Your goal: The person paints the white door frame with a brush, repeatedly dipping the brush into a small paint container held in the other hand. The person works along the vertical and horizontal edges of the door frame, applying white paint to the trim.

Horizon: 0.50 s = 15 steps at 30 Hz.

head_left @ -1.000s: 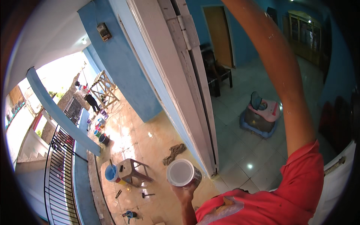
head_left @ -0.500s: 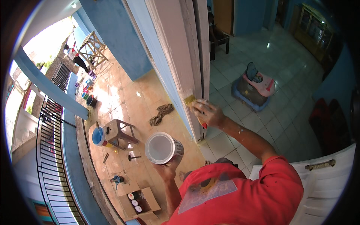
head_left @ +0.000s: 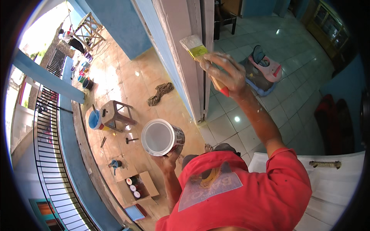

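In my right hand (head_left: 227, 75) is a flat paintbrush (head_left: 198, 52) with white-coated bristles, a yellow-green ferrule and a red-tipped handle. Its bristles lie at the face of the pale door frame (head_left: 179, 23); whether they press on it I cannot tell. Pale paint specks mark my right hand and forearm. Lower and to the left, my left hand (head_left: 167, 159) grips a white round tub (head_left: 157, 138) from below, its open mouth tilted up toward me. The inside of the tub looks pale; how much paint it holds is unclear.
A brown stool (head_left: 113, 113) stands left beside a bucket of blue paint (head_left: 94, 120). Nearby are a hammer (head_left: 132, 140), a cardboard box (head_left: 148, 184) with several cans, and a crumpled cloth (head_left: 160, 94). A person (head_left: 73, 40) works far left. A pink-and-grey baby seat (head_left: 266, 69) sits indoors.
My right hand has moved up the door frame with the paintbrush, whose bristles now point up and left. The tub is still in my left hand; the view has shifted slightly.
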Motion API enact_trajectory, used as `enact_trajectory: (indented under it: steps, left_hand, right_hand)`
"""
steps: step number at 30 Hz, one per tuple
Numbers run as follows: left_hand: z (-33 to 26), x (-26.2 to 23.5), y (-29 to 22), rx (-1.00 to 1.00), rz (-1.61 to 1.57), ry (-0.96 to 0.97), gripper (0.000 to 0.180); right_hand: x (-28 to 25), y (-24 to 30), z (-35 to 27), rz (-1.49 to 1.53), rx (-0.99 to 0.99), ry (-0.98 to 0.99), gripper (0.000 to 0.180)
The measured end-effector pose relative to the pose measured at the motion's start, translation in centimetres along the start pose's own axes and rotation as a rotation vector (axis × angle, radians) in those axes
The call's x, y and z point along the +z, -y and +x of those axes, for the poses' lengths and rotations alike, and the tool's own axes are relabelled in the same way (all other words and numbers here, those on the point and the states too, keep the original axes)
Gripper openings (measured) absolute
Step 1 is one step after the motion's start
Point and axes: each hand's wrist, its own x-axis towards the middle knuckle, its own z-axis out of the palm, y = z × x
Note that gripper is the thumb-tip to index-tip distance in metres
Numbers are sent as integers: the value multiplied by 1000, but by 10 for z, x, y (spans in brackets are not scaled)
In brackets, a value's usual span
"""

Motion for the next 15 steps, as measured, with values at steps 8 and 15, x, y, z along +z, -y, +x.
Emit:
enact_trajectory:
  steps: [8,15]
  left_hand:
    - [-7,-3,-3,-1,9,23,86]
    - [-9,-7,5,106,0,71,85]
  right_hand:
    - [61,36,-216,124,121,470,36]
    - [35,1,-116,248,225,521,44]
